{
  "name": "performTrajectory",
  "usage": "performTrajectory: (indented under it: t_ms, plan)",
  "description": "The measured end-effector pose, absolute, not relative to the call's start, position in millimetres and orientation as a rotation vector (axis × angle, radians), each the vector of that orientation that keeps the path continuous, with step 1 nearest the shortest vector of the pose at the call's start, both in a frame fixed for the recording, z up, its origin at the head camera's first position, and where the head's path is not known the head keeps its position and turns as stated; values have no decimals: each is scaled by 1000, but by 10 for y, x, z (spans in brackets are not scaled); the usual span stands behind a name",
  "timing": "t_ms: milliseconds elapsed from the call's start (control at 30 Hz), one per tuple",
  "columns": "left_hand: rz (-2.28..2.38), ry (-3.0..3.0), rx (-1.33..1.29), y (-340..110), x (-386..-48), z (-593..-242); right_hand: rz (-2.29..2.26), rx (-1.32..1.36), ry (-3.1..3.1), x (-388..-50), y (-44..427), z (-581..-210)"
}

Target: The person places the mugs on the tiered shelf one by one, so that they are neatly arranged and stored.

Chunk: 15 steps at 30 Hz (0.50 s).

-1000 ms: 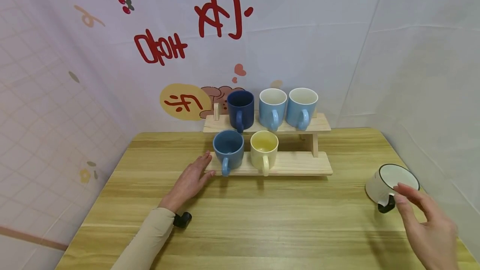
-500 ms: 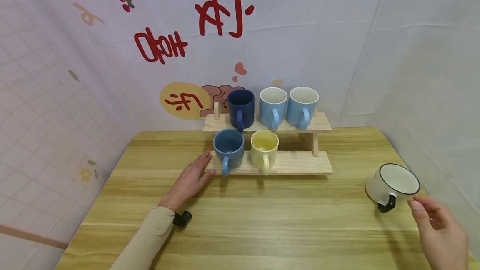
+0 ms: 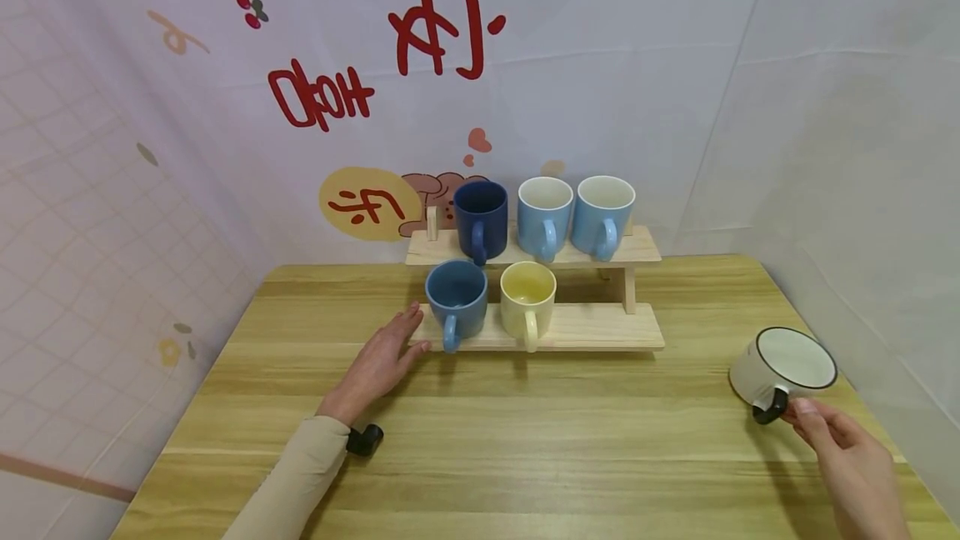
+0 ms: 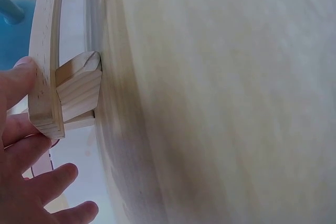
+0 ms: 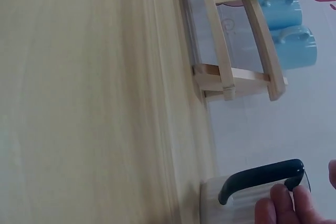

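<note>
My left hand (image 3: 378, 365) holds the left end of the lower board of a two-tier wooden shelf (image 3: 600, 326). Its thumb (image 4: 23, 74) lies on the board's edge, two fingers meet the board's end and the others spread free. At the far right stands a white enamel mug (image 3: 757, 373) with a dark rim and a black handle (image 5: 257, 177). My right hand (image 3: 855, 457) is at that handle: fingertips (image 5: 283, 200) reach close to its upper end, with the thumb apart from them in the right wrist view.
On the upper board stand a navy mug (image 3: 491, 219) and two light blue mugs (image 3: 540, 227). The lower board carries a blue mug (image 3: 468, 319) and a yellow mug (image 3: 517, 315). A white cloth backdrop (image 3: 675, 107) rises behind the wooden table (image 3: 562, 448).
My right hand drew back right from the mug's rim, then came in left and lower to its black handle. The left hand, shelf and mugs have stayed in place.
</note>
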<state>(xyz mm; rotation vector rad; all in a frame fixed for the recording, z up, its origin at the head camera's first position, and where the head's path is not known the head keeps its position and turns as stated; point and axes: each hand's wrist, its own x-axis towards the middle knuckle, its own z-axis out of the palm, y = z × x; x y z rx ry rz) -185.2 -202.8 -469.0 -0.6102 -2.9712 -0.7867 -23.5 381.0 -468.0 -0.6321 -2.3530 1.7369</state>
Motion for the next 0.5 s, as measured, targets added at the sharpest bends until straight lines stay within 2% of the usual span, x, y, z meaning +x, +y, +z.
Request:
performTrajectory:
  t_ms: [133, 367, 500]
  plan:
    - [-792, -2974, -606, -2028, -1850, -4689, 1829, -581, -2378, -236, 3825, -4696]
    - [-793, -2962, -618, -2030, -1850, -4694, 2010, -237, -2228, -289, 3765, -4762]
    - [-794, -2960, -619, -2034, -1852, -4699, 1973, -200, -2267, -307, 3751, -4763]
